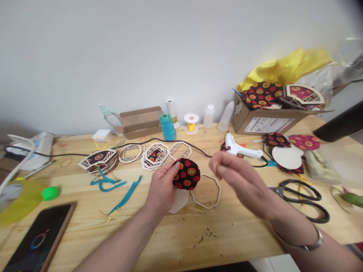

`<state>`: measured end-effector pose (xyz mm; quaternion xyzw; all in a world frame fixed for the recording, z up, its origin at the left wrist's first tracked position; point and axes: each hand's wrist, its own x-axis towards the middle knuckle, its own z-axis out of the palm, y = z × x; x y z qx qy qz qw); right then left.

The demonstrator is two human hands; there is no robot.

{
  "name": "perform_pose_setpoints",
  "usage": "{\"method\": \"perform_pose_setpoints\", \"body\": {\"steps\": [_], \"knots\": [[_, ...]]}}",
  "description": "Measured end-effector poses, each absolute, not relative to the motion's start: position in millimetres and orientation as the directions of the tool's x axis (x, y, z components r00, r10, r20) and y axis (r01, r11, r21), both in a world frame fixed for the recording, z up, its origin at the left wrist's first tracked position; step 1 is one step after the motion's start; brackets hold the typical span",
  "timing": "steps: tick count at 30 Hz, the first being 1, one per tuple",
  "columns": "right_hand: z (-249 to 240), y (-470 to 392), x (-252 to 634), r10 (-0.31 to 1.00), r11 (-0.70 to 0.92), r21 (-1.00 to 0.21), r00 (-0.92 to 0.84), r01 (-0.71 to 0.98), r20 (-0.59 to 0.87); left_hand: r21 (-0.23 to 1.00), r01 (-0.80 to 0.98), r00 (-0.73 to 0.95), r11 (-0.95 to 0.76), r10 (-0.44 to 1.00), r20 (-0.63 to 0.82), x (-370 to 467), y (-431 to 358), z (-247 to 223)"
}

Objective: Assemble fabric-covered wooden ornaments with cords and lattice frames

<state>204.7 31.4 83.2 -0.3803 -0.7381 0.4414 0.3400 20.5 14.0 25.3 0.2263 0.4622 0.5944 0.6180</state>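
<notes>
Just below the middle of the frame, the left hand [161,190] grips a black floral fabric-covered disc [188,175] by its left edge, thumb on top. The right hand [241,183], right of centre, has its fingers bent and drawn together; it is blurred, and I cannot tell whether it pinches anything. It stands apart from the disc.

Below the disc lie a pale, flat backing piece [179,203] and a scalloped wooden outline frame [207,207]. The step in hand seems to be working or checking the cloth covering; the next move would call for a steady left grip and the right fingertips brought to the cloth's rim. The white glue gun [233,146], right of centre, is within reach.

As for writing, the cardboard box [240,119] at upper right carries 1 white label [268,125] with barcodes, its print too small to read. The smartphone [39,236] at lower left shows 1 coloured ring, with no legible words.
</notes>
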Motion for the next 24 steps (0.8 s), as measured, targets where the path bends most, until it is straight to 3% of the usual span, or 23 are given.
{"method": "perform_pose_setpoints", "body": {"steps": [3, 7, 9, 11, 15, 19, 24], "knots": [[106, 2, 196, 0.654, 0.431, -0.816, -0.756, 0.385, -0.011, 0.797, -0.556, -0.09, 0.236, 0.936, -0.34, 20, 15, 28], [122, -18, 196, 0.449, 0.465, -0.758, -0.86, 0.457, -0.243, 0.806, -0.527, -0.064, 0.269, 0.933, -0.353, 19, 13, 26], [119, -19, 201, 0.483, 0.374, -0.807, -0.839, 0.458, -0.252, 0.825, -0.503, -0.025, 0.256, 0.95, -0.31, 18, 11, 25], [110, -14, 206, 0.608, 0.262, -0.874, -0.773, 0.41, -0.18, 0.851, -0.485, 0.081, 0.2, 0.979, -0.185, 18, 8, 22], [81, 0, 205, 0.771, 0.001, -0.993, -0.633, 0.118, -0.074, 0.892, -0.439, 0.415, 0.105, 0.905, 0.097, 20, 0, 18], [62, 6, 195, 0.763, -0.389, -0.898, -0.618, -0.206, -0.189, 0.913, -0.339, 0.594, 0.226, 0.804, 0.021, 24, -8, 23], [59, 8, 180, 0.808, -0.464, -0.782, -0.561, -0.416, -0.181, 0.958, -0.135, 0.519, 0.254, 0.841, -0.15, 27, -11, 35]]}}
